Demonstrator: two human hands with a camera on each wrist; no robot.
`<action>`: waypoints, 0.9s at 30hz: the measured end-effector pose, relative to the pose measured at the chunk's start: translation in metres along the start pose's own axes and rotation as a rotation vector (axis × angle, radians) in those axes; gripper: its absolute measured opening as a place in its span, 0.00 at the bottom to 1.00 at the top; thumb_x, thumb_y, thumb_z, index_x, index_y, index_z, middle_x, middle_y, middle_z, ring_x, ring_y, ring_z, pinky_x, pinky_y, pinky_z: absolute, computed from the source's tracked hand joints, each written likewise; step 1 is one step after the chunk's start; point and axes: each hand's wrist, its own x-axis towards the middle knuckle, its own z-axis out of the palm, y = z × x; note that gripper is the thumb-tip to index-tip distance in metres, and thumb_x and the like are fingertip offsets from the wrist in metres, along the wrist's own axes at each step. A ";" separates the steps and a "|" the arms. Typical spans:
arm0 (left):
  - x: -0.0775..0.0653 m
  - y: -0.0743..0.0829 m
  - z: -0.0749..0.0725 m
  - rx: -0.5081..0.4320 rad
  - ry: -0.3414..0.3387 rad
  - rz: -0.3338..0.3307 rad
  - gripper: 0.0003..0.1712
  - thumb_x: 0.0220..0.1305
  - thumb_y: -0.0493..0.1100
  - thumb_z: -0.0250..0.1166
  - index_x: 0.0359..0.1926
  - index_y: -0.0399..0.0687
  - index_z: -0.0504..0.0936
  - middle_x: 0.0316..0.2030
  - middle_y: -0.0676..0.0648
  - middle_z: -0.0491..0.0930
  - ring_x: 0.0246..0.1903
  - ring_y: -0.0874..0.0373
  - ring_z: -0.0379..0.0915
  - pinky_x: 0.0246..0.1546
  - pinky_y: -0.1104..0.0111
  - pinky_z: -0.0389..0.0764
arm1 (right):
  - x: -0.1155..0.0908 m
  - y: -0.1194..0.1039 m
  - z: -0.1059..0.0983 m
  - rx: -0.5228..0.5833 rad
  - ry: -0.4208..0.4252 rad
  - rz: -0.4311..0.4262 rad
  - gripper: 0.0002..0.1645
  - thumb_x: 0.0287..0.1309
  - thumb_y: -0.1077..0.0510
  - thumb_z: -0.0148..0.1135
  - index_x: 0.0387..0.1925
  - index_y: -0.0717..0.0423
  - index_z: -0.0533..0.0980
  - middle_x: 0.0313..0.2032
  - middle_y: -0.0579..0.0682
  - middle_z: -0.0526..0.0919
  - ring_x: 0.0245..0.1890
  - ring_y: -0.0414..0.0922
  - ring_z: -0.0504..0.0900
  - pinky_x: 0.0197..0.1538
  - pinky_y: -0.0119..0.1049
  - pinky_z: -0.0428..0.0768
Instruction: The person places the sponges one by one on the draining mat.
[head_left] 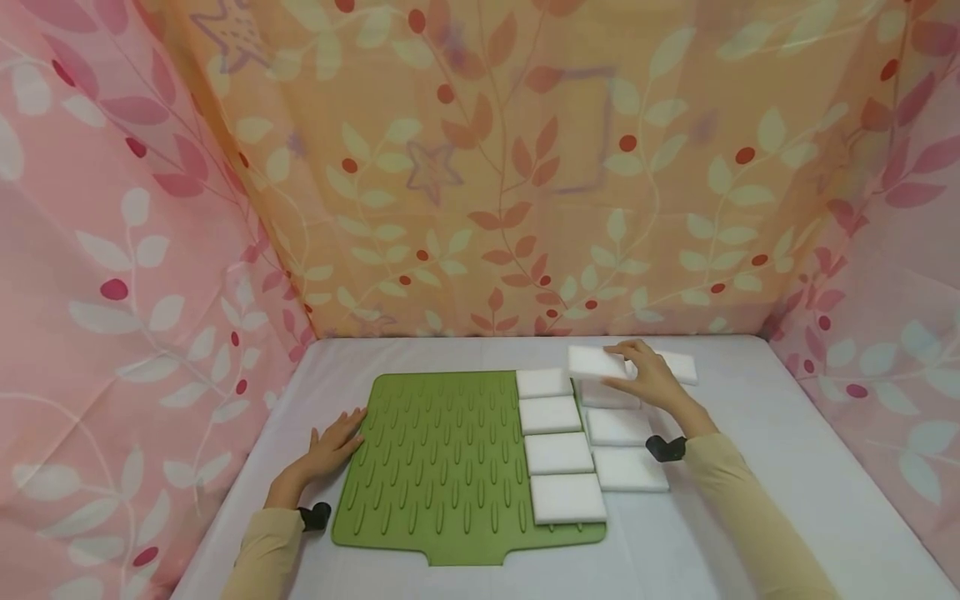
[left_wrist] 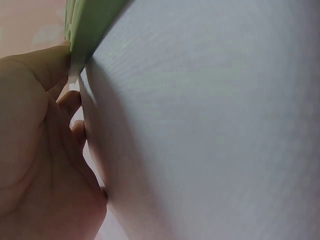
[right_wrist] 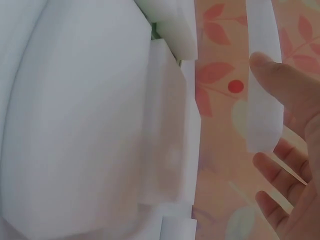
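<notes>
My right hand [head_left: 651, 379] pinches a white sponge [head_left: 592, 362] by its right end, held raised over the back of the sponge rows. In the right wrist view the thumb lies along one face of that sponge [right_wrist: 264, 110], fingers on the other side. Four-sided white sponges stand in a column on the right part of a green ridged mat [head_left: 427, 467], one of them the front sponge [head_left: 568, 498]. A second column, including a sponge [head_left: 630, 469], lies just right of it. My left hand [head_left: 330, 454] rests at the mat's left edge, fingers extended; its thumb touches the green edge [left_wrist: 95, 35].
Another white sponge [head_left: 678, 367] lies behind the right hand, near the back of the white-covered table [head_left: 810, 467]. Patterned cloth [head_left: 495, 167] hangs behind the table and on both sides. The mat has a tab [head_left: 465, 557] at its front edge.
</notes>
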 end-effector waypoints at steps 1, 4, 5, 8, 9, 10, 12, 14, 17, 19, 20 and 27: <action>0.000 0.000 0.000 0.005 0.001 -0.001 0.32 0.71 0.49 0.48 0.71 0.43 0.52 0.69 0.35 0.51 0.68 0.34 0.40 0.55 0.30 0.28 | 0.001 0.000 0.002 -0.002 -0.001 -0.003 0.39 0.45 0.42 0.71 0.58 0.52 0.72 0.50 0.54 0.71 0.43 0.51 0.72 0.46 0.53 0.66; 0.000 0.000 0.000 0.009 0.003 -0.002 0.32 0.71 0.48 0.48 0.71 0.42 0.52 0.69 0.35 0.51 0.68 0.34 0.40 0.55 0.30 0.28 | 0.006 -0.003 0.006 0.003 -0.004 -0.011 0.38 0.45 0.41 0.70 0.58 0.50 0.72 0.50 0.53 0.71 0.44 0.52 0.73 0.47 0.53 0.65; 0.001 0.000 0.000 0.010 0.003 -0.002 0.32 0.71 0.48 0.48 0.71 0.42 0.52 0.69 0.35 0.51 0.68 0.34 0.40 0.54 0.30 0.28 | 0.007 -0.005 0.008 0.004 -0.006 -0.015 0.38 0.45 0.41 0.70 0.58 0.50 0.73 0.50 0.53 0.71 0.44 0.52 0.73 0.46 0.52 0.65; 0.001 0.002 0.000 0.007 -0.001 -0.007 0.32 0.71 0.48 0.48 0.71 0.42 0.52 0.69 0.35 0.51 0.68 0.34 0.40 0.55 0.30 0.28 | 0.009 -0.011 0.012 0.014 -0.016 -0.018 0.38 0.44 0.42 0.71 0.57 0.50 0.73 0.50 0.54 0.72 0.45 0.53 0.74 0.48 0.52 0.65; 0.001 0.002 0.000 0.009 -0.001 -0.007 0.32 0.71 0.48 0.48 0.71 0.42 0.52 0.69 0.35 0.51 0.68 0.34 0.40 0.55 0.30 0.28 | 0.010 -0.013 0.013 0.013 -0.019 -0.019 0.37 0.44 0.42 0.71 0.57 0.50 0.73 0.50 0.54 0.72 0.46 0.53 0.74 0.48 0.53 0.65; 0.001 0.002 0.000 0.011 -0.001 -0.007 0.32 0.71 0.48 0.48 0.71 0.42 0.52 0.69 0.35 0.51 0.68 0.34 0.40 0.55 0.30 0.28 | 0.012 -0.014 0.015 0.013 -0.021 -0.018 0.37 0.44 0.43 0.71 0.57 0.50 0.73 0.51 0.54 0.72 0.46 0.53 0.74 0.49 0.53 0.65; 0.001 0.002 0.000 0.014 0.000 -0.007 0.32 0.71 0.48 0.48 0.71 0.42 0.52 0.69 0.35 0.51 0.68 0.34 0.40 0.55 0.30 0.28 | 0.014 -0.017 0.018 0.006 -0.019 -0.028 0.36 0.44 0.45 0.72 0.57 0.50 0.74 0.50 0.54 0.72 0.47 0.54 0.75 0.49 0.55 0.64; 0.001 0.002 0.000 0.012 0.005 -0.001 0.32 0.71 0.48 0.48 0.71 0.42 0.53 0.69 0.34 0.51 0.68 0.33 0.40 0.55 0.30 0.28 | 0.016 -0.020 0.022 0.008 -0.019 -0.035 0.36 0.44 0.46 0.72 0.56 0.51 0.74 0.49 0.54 0.72 0.47 0.53 0.74 0.47 0.54 0.64; 0.000 0.002 0.000 0.011 0.010 0.005 0.32 0.71 0.48 0.48 0.70 0.41 0.53 0.68 0.33 0.51 0.67 0.33 0.40 0.54 0.30 0.29 | 0.019 -0.024 0.028 0.011 -0.021 -0.043 0.35 0.43 0.47 0.73 0.56 0.51 0.74 0.49 0.53 0.73 0.46 0.52 0.74 0.46 0.52 0.64; -0.001 0.002 0.000 0.008 0.011 0.008 0.32 0.71 0.48 0.48 0.70 0.41 0.53 0.68 0.33 0.52 0.67 0.32 0.40 0.54 0.29 0.29 | 0.021 -0.027 0.031 0.016 -0.031 -0.038 0.35 0.43 0.46 0.73 0.56 0.49 0.75 0.49 0.52 0.73 0.46 0.50 0.74 0.46 0.52 0.64; -0.001 0.002 0.000 0.006 0.012 0.005 0.32 0.71 0.48 0.48 0.70 0.41 0.53 0.68 0.34 0.52 0.67 0.33 0.41 0.54 0.30 0.28 | 0.022 -0.028 0.032 0.012 -0.033 -0.039 0.35 0.43 0.45 0.73 0.56 0.49 0.75 0.49 0.52 0.73 0.46 0.50 0.74 0.47 0.52 0.64; 0.000 0.000 0.000 0.007 0.002 0.003 0.32 0.71 0.48 0.48 0.71 0.42 0.53 0.69 0.34 0.51 0.68 0.33 0.39 0.55 0.30 0.28 | 0.029 -0.038 0.038 0.007 -0.043 -0.053 0.37 0.44 0.41 0.70 0.56 0.50 0.75 0.50 0.53 0.74 0.47 0.51 0.75 0.48 0.54 0.66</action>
